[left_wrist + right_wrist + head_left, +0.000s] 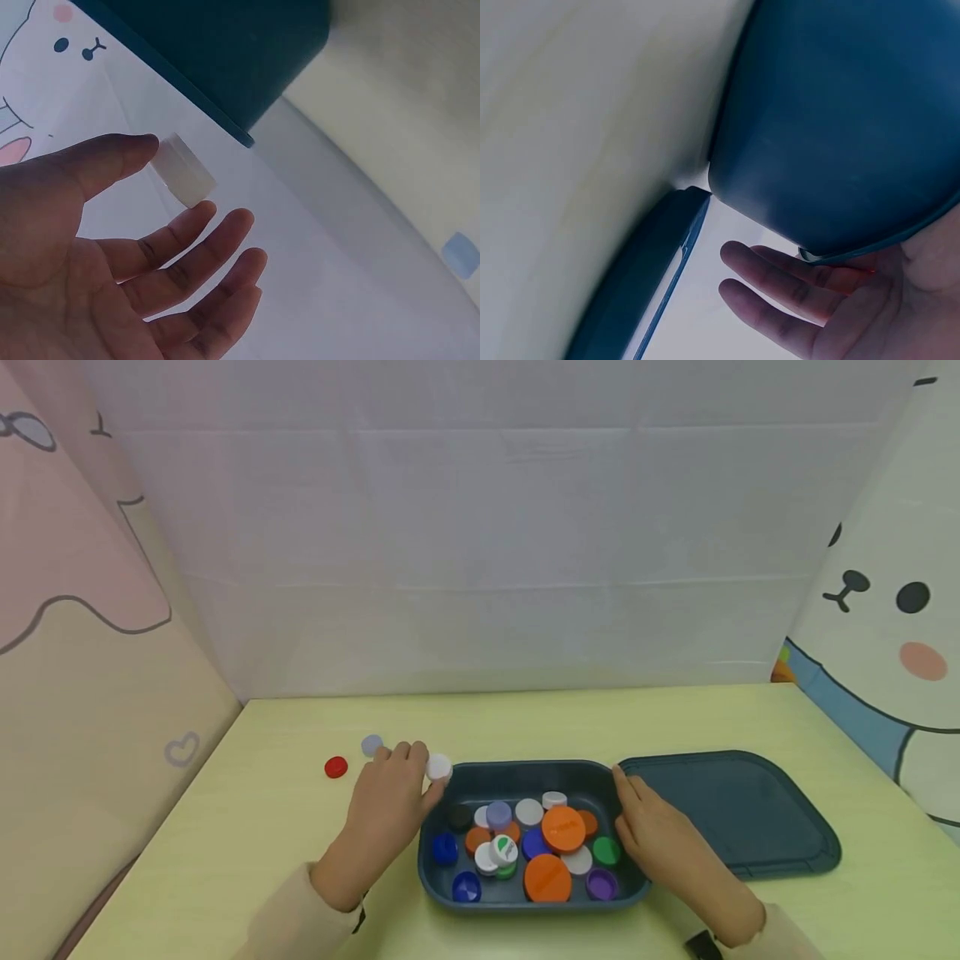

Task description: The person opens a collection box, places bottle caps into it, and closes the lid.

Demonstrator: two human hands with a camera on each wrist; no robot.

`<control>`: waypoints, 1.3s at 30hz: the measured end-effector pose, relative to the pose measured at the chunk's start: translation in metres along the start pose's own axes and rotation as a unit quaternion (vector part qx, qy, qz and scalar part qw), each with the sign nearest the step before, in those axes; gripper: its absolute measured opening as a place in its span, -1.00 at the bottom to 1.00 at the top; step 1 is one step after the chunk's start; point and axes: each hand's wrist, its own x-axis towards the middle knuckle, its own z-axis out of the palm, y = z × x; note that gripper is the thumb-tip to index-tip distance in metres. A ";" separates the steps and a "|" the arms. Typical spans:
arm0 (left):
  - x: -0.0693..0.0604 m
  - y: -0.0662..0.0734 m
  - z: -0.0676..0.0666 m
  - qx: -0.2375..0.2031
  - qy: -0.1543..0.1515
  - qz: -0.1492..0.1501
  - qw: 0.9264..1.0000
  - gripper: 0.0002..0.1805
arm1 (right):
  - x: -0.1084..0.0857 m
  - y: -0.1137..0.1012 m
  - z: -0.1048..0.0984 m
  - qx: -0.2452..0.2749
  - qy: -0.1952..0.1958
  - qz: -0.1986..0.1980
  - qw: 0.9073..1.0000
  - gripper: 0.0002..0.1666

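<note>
My left hand (390, 806) pinches a white bottle cap (438, 767) between thumb and index finger, just beyond the box's left back corner. In the left wrist view, the cap (182, 171) stands edge-on and the other fingers are spread. A dark blue-green box (525, 907) holds several bottle caps in orange, blue, white, green, purple and black. At the box's right wall is my right hand (667, 839), thumb on the inner side and fingers outside the rim. The right wrist view shows those fingers (780, 289) under the rim, with the thumb hidden.
A red cap (336, 767) and a pale lavender cap (372, 745) lie on the table (247, 793) to the left. The dark lid (742, 818) lies right of the box, close against it. A white curtain (480, 552) hangs behind the table's back edge.
</note>
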 end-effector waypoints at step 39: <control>-0.020 0.036 0.020 0.054 -0.067 0.106 0.991 -0.58 | 0.000 0.001 0.000 0.003 -0.005 0.001 1.000 -0.38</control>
